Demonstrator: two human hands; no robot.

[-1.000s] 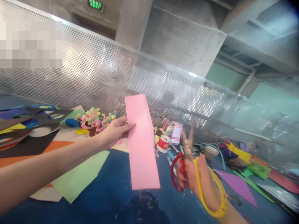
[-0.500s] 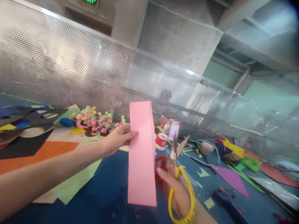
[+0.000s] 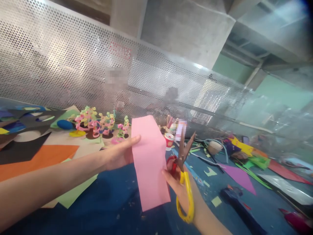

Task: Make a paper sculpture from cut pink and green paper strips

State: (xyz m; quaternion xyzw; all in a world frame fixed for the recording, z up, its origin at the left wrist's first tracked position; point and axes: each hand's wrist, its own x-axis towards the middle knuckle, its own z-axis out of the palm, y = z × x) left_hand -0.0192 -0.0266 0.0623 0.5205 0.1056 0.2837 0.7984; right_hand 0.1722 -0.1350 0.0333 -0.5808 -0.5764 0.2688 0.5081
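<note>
My left hand (image 3: 122,151) is closed on the left edge of a folded pink sheet of paper (image 3: 149,169), its thumb across the front and its other fingers hidden behind. The sheet hangs in the air, its upper part bending away from me. My right hand (image 3: 181,187) is closed round a pair of scissors (image 3: 182,160) with one yellow and one red handle loop. Their blades point up and stand apart, with no paper between them. The right thumb reaches the sheet's right edge.
Small curled-paper models (image 3: 94,122) stand at the back left beside orange paper (image 3: 39,158) and black paper (image 3: 24,148). A red and white cup (image 3: 169,142) is behind the scissors. Purple paper (image 3: 239,178) and a dark blue tool (image 3: 241,209) lie right. A perforated metal screen (image 3: 80,65) rises behind.
The pink sheet has tilted, its lower end swinging right and its top bending back. My left hand has turned slightly. The scissors stay in my right hand, their blades apart.
</note>
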